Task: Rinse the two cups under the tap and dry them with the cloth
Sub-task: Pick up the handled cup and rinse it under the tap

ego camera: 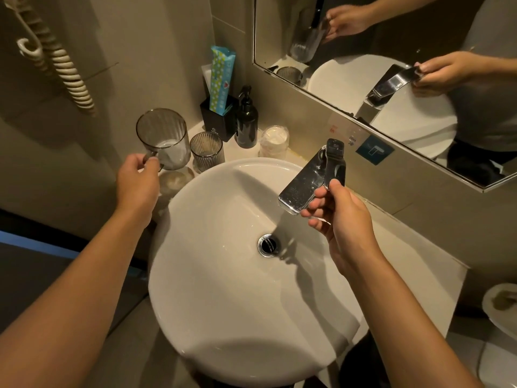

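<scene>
Two clear ribbed glass cups in view. Round white ceramic basin (223, 289) below, w/ chrome drain (268, 245) at centre. Chrome flat-spout tap (303, 186) at basin's rear rim. My right hand (340, 225) pinches the tap's lever (334, 161) tip btwn thumb & fingers. My left hand (137, 182) grips cup 1 (163, 138) by its handle, raised over the counter. Cup 2 (207, 151) stands on the counter beside it.

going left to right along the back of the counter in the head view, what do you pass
ribbed clear glass cup held up by the left hand → second ribbed glass cup standing on the counter → black pump bottle → wrapped white cup → chrome tap lever
</scene>
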